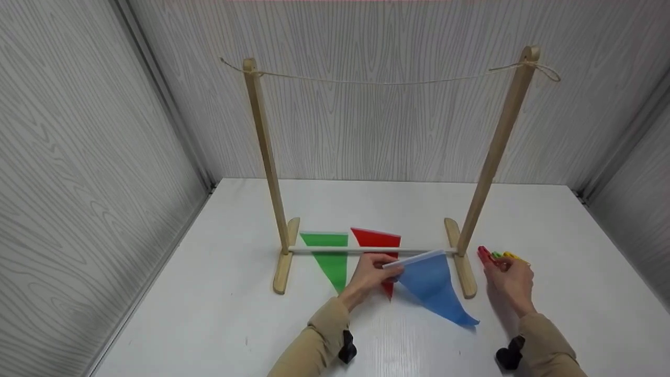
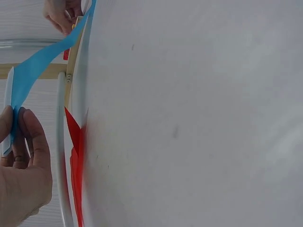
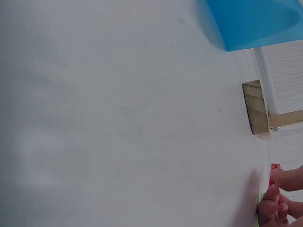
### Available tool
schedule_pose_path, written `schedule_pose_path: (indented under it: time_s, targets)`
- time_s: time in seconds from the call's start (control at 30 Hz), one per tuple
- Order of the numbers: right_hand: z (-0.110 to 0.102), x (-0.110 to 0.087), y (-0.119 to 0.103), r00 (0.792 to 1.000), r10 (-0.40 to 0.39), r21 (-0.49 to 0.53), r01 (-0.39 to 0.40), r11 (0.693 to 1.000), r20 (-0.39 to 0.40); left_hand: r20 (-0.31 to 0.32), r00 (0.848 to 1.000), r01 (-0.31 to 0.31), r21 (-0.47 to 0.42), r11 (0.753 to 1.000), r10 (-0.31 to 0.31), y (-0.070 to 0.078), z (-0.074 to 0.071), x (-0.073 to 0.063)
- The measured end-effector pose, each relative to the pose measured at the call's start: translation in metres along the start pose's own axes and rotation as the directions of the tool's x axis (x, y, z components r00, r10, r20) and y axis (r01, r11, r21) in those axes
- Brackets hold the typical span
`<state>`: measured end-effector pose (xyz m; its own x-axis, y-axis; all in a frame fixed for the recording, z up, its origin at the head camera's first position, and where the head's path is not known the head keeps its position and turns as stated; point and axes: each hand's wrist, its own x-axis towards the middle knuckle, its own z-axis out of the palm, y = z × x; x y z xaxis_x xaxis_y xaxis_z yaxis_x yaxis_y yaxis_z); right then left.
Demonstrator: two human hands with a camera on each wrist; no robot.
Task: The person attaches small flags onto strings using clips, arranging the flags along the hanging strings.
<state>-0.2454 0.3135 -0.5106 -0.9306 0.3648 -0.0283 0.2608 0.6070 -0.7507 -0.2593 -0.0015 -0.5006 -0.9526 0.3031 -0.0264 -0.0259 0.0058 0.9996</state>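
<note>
A blue triangular flag (image 1: 432, 288) with a white top edge hangs from my left hand (image 1: 369, 276), whose thumb and fingers pinch one end of that edge. Its pointed tip droops toward the table at the right. My right hand (image 1: 513, 285) is just outside the stand's right foot, thumb and fingers pinching a red clothespin (image 1: 486, 255). In the right wrist view the red clothespin (image 3: 274, 171) shows between the fingertips. Partly hidden behind that hand are a green clothespin (image 1: 496, 254) and a yellow clothespin (image 1: 511, 255).
A wooden stand has a left post (image 1: 268, 157), a right post (image 1: 500, 141) and a string (image 1: 377, 82) tied between their tops. Its white rod (image 1: 319, 250) crosses low over a green flag (image 1: 332, 267) and a red flag (image 1: 374, 239) on the white table (image 1: 199, 293).
</note>
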Motion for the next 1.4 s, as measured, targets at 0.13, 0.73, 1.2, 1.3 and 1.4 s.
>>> schedule_pose_path:
  time_s: [0.13,0.73,1.2,1.3,1.4]
  targets:
    - [0.003,0.000,-0.004,0.998,-0.038,0.018,0.039,0.999,-0.049,0.007,1.000,0.003,-0.010,1.000,-0.003,0.003,0.000,-0.001]
    - [-0.005,-0.005,-0.030,0.993,-0.025,0.425,0.072,0.902,-0.115,-0.051,0.999,-0.016,-0.011,1.000,0.016,0.015,0.001,-0.001]
    - [-0.039,-0.009,-0.061,0.995,-0.078,0.997,-0.070,-0.031,0.068,-0.129,0.991,-0.041,-0.075,0.996,0.031,0.049,0.002,0.002]
    - [-0.046,-0.011,-0.067,0.986,-0.158,0.993,-0.066,-0.103,0.049,-0.139,0.990,-0.047,-0.076,0.996,0.036,0.058,0.002,0.003]
    - [-0.052,-0.012,-0.075,0.972,-0.234,0.993,-0.041,-0.115,0.013,-0.148,0.988,-0.056,-0.068,0.996,0.045,0.067,0.002,0.005]
